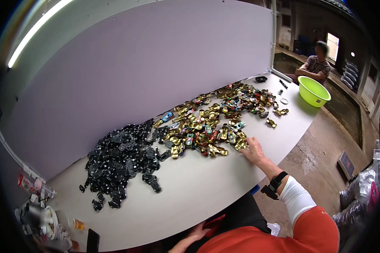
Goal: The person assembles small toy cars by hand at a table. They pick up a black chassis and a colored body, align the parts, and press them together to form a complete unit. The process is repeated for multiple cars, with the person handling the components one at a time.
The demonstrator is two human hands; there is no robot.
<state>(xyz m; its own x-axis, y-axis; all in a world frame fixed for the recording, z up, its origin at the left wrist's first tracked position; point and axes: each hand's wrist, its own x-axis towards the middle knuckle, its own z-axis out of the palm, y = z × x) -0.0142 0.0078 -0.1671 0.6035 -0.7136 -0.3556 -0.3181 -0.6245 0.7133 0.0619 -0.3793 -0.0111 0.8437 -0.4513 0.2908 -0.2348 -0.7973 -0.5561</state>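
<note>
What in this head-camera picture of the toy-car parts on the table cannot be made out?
- Left hand, head view: at the table's near edge, fingers partly hidden.
- Right hand: fingertips lie among the gold car bodies, so any grip is unclear.
- Black parts: too small to tell apart.
- Items at lower left: blurred, cut by the rim.

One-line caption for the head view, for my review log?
Right hand reaches into a heap of gold toy car bodies beside a pile of black parts on a white table; left hand rests at its edge.
</note>
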